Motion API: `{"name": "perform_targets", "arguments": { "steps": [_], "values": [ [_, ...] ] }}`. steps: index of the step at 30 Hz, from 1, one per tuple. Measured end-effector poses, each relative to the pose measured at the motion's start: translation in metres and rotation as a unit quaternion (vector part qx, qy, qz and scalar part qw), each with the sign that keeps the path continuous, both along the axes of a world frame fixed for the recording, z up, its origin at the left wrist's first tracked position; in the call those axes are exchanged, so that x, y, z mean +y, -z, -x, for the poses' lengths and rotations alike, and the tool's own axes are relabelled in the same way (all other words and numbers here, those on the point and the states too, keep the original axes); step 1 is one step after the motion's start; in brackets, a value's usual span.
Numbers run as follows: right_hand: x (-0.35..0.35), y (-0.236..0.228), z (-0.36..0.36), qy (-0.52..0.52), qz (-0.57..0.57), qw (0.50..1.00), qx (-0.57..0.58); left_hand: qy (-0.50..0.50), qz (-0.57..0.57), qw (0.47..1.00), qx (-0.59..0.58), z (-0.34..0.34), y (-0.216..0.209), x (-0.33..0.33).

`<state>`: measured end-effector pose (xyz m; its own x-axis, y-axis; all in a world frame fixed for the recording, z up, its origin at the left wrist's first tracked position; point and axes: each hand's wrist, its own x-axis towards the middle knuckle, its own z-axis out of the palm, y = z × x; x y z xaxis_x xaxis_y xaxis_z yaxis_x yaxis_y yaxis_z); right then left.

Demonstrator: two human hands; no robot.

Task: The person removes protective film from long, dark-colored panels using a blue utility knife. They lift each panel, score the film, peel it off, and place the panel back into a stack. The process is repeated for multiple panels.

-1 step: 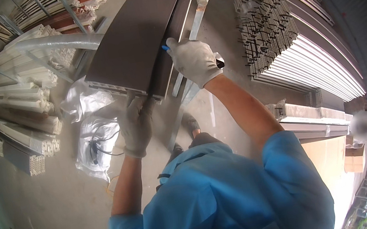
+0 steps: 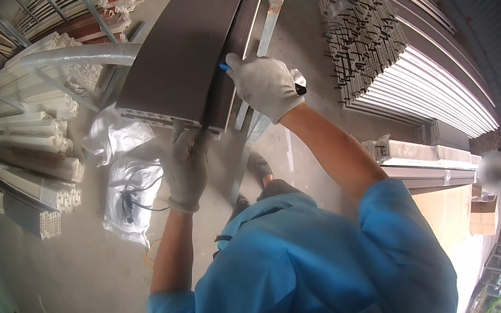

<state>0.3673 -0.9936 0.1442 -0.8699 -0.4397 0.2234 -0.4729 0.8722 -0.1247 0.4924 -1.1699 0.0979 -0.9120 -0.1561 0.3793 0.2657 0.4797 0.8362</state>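
Observation:
A long dark brown hollow panel (image 2: 180, 55) stretches away from me, its open-celled end toward me. Along its right side runs a narrower dark brown strip (image 2: 227, 87). My left hand (image 2: 186, 167), in a pale work glove, is closed at the near end of these pieces, fingers at the edge and partly hidden in shade. My right hand (image 2: 265, 84), gloved too, is closed on a small tool over the strip's right edge. Only the tool's blue tip (image 2: 224, 66) and black end (image 2: 301, 89) show; its kind is hidden by the glove.
Metal support bars (image 2: 269, 30) stand under the panel, one wrapped in plastic. White plastic bags (image 2: 131, 193) with dark cord lie on the floor at left. Stacked profiles (image 2: 28, 137) fill the left side. A tall stack of long panels (image 2: 408, 70) stands at right, near a cardboard box (image 2: 484, 217).

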Motion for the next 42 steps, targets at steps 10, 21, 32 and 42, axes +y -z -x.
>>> {"name": "perform_targets", "arguments": {
  "steps": [10, 21, 32, 42],
  "values": [
    [-0.017, 0.009, -0.103, -0.076, 0.026, 0.997, -0.001, 0.026, 0.028, 0.999, 0.007, 0.003, 0.004, -0.016],
    [-0.015, 0.001, -0.064, -0.031, -0.011, 0.999, 0.031, 0.035, -0.036, 0.995, -0.084, 0.002, -0.01, -0.025],
    [0.028, -0.03, -0.096, -0.17, 0.227, 0.948, -0.145, -0.048, -0.146, 0.976, -0.156, -0.04, 0.018, -0.032],
    [0.023, -0.022, -0.102, -0.074, 0.659, 0.648, -0.375, 0.097, -0.287, 0.943, -0.138, -0.078, 0.031, -0.03]
  ]
}}
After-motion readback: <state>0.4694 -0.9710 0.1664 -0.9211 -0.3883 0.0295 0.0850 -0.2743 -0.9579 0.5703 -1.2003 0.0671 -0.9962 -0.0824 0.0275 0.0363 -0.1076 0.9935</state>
